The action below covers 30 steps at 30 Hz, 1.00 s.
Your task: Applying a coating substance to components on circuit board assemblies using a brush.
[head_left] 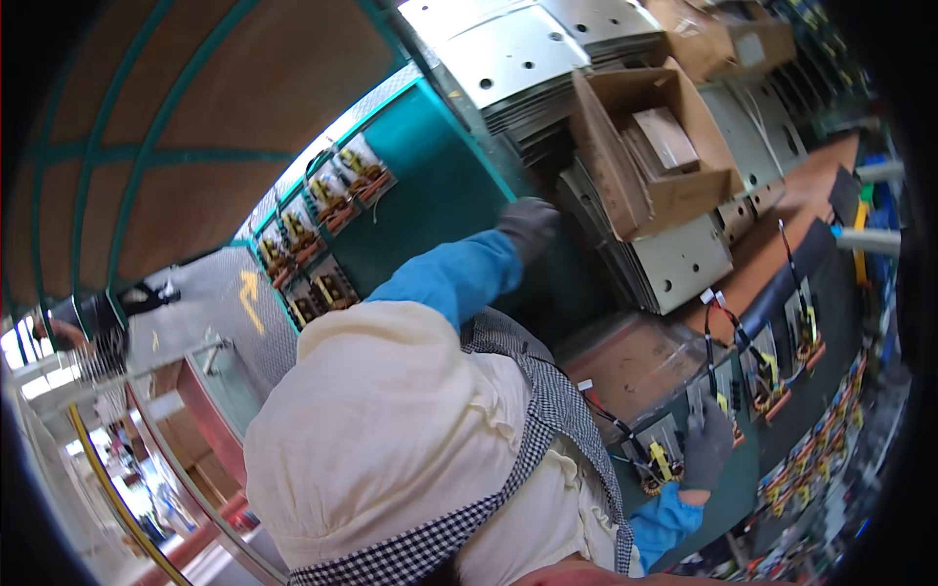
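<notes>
My left arm, in a blue oversleeve, reaches out over a green-topped cart (430, 166). My left hand (528, 230), in a dark grey glove, is beside the cart's teal rim; its fingers are blurred, and I cannot tell if they touch the rim. My right hand (708, 449), also gloved, is at the workbench with its fingers on a circuit board (721, 402) that has a silver metal plate and a yellow part. Close beside it lies another circuit board (660, 461) with a yellow transformer, coils and black wires.
More wired boards (767, 383) line the dark bench mat. Several boards (332, 200) stand along the cart's far-left edge. Stacked metal plates (684, 259) and an open cardboard box (674, 210) stand between cart and bench. Coloured components (811, 459) fill the right side. Teal-framed brown panels (215, 98) rise at left.
</notes>
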Tool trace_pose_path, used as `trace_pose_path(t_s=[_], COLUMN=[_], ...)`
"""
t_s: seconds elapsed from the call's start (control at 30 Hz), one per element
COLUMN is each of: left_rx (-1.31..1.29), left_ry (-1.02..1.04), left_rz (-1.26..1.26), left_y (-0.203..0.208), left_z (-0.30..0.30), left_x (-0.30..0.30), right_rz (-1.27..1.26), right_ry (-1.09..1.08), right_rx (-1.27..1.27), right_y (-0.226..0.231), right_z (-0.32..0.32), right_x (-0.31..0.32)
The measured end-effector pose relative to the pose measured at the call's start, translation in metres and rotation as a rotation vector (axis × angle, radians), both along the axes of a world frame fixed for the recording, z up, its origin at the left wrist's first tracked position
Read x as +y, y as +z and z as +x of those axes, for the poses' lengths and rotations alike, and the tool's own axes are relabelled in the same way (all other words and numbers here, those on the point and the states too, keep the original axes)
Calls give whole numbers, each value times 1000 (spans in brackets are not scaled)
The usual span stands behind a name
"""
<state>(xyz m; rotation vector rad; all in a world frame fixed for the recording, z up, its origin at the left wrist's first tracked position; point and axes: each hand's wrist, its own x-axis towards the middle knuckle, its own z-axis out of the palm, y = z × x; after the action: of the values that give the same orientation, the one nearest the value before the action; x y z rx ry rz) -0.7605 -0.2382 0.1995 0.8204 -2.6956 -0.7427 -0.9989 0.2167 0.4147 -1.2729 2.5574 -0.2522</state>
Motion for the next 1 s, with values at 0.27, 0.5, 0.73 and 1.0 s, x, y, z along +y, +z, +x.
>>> trace_pose_path(t_s=[0.27, 0.5, 0.73, 1.0], left_rx=[-724, -614, -139, 25], left_ry=[896, 1017, 1010, 881], left_rz=[518, 613, 380, 214], left_y=[-52, -94, -108, -92], left_z=[328, 467, 475, 490], left_x=[-37, 11, 76, 10], right_rz=[-239, 61, -96, 202], right_ry=[508, 684, 591, 645], right_rx=[-302, -829, -154, 36], right_y=[-74, -227, -378, -427], right_z=[110, 334, 500, 550], right_x=[-336, -567, -752, -792])
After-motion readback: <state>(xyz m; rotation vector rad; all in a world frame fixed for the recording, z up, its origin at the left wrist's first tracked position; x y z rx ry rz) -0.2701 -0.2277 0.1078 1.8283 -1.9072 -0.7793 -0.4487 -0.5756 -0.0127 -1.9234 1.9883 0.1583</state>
